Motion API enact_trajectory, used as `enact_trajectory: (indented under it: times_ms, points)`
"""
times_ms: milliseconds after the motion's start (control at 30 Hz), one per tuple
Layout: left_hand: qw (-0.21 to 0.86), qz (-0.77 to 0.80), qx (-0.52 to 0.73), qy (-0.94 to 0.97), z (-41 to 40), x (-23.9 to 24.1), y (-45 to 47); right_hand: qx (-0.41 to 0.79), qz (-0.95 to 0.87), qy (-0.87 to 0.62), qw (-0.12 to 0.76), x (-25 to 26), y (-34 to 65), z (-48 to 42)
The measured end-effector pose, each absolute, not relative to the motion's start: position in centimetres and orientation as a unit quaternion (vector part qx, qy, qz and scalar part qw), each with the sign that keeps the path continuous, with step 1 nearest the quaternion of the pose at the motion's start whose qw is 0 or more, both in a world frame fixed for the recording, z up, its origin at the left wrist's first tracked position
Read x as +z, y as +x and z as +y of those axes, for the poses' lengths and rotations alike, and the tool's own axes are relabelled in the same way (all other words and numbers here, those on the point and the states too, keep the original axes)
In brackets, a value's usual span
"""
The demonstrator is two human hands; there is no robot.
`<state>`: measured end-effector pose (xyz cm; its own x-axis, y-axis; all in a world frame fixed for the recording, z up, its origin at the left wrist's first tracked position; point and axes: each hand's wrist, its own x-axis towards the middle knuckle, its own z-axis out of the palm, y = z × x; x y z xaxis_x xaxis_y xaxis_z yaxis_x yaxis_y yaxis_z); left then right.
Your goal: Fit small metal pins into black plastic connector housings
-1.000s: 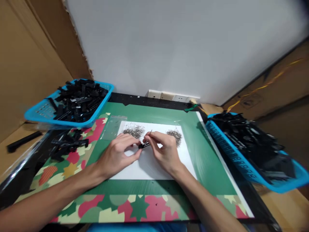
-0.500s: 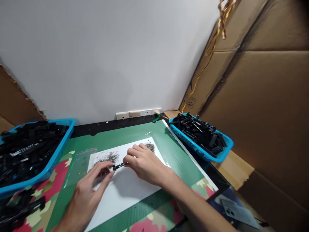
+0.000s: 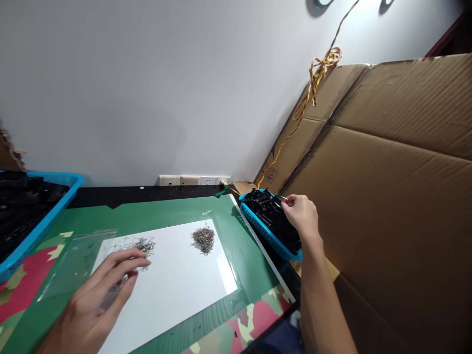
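My right hand [image 3: 301, 214] is over the far end of the right blue basket [image 3: 254, 221], its fingers pinched together. A thin pale tip [image 3: 283, 198] pokes out from them, too small to name. Black plastic parts [image 3: 267, 206] fill that basket. Over the left side of the white sheet [image 3: 173, 285], my left hand [image 3: 106, 290] is open, fingers and thumb apart. Just beyond its fingertips lies a loose pile of small metal pieces [image 3: 143, 245]. A second, denser metal pile [image 3: 202, 240] sits near the sheet's upper right corner.
Another blue basket [image 3: 73, 194] of black parts stands at the left. A clear plastic bag [image 3: 70, 268] lies on the green mat [image 3: 169, 209]. Wall sockets [image 3: 190, 181] line the back, cardboard [image 3: 387, 196] walls the right side, and a yellow cable [image 3: 317, 73] hangs there.
My right hand has moved from the sheet to the right basket, and the small black part is gone from between my hands. My left hand has opened. The view has turned right.
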<state>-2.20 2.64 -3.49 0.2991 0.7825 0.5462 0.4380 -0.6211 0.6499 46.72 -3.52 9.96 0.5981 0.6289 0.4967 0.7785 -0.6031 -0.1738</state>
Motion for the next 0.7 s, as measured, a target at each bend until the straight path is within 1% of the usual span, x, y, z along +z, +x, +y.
enact_trajectory:
  times_ms: [100, 167, 233, 300, 367, 400, 467, 567, 600, 700]
  points:
    - [0.250, 0.368, 0.414, 0.794, 2.2, -3.6, -2.6, -0.180, -0.402, -0.879, 0.180, 9.1, 47.3, -3.4]
    - [0.261, 0.370, 0.409, 0.792, 1.6, -3.1, -2.6, -0.188, -0.397, -0.877, 0.193, 8.6, 46.7, -3.1]
    - [0.263, 0.363, 0.394, 0.803, 1.3, -2.4, -2.5, -0.218, -0.404, -0.858, 0.232, 8.5, 45.6, -2.4]
    - [0.256, 0.361, 0.385, 0.810, 1.3, -1.6, -2.4, -0.230, -0.452, -0.812, 0.288, 8.5, 43.8, -1.3]
    - [0.238, 0.368, 0.384, 0.813, 1.7, -1.1, -2.6, -0.176, -0.547, -0.752, 0.323, 8.6, 41.2, 0.2]
    - [0.227, 0.373, 0.386, 0.813, 2.1, -1.0, -2.7, -0.129, -0.597, -0.724, 0.322, 8.5, 39.6, 1.0]
    - [0.202, 0.387, 0.397, 0.808, 2.9, -1.0, -3.1, -0.026, -0.684, -0.674, 0.279, 7.9, 36.0, 2.5]
    - [0.184, 0.410, 0.415, 0.791, 4.0, -1.1, -3.6, 0.088, -0.756, -0.609, 0.224, 6.2, 30.9, 4.5]
    - [0.183, 0.415, 0.419, 0.787, 4.2, -1.1, -3.8, 0.118, -0.762, -0.602, 0.209, 5.6, 29.5, 5.2]
    - [0.188, 0.424, 0.415, 0.783, 4.7, -1.1, -3.9, 0.155, -0.767, -0.592, 0.195, 3.8, 27.0, 7.1]
